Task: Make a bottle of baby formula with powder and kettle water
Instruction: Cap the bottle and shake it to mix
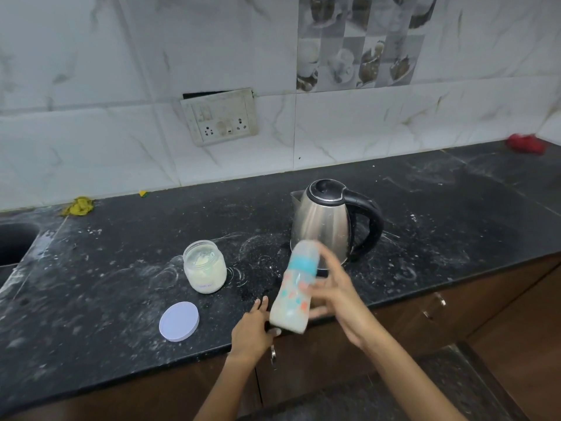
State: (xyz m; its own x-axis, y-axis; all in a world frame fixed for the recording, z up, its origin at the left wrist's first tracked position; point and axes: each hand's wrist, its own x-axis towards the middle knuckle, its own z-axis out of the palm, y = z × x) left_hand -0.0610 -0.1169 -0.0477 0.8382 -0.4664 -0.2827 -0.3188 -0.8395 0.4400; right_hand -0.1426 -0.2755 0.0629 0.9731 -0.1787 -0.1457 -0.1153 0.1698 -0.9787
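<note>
Bottle (296, 287) blurred, tilted — right hand (334, 287) grips it.

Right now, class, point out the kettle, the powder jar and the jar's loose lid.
kettle (321, 226), head view, on its steel body.
powder jar (205, 270), head view, on its clear side wall.
lid (179, 321), head view, on its flat top.
</note>
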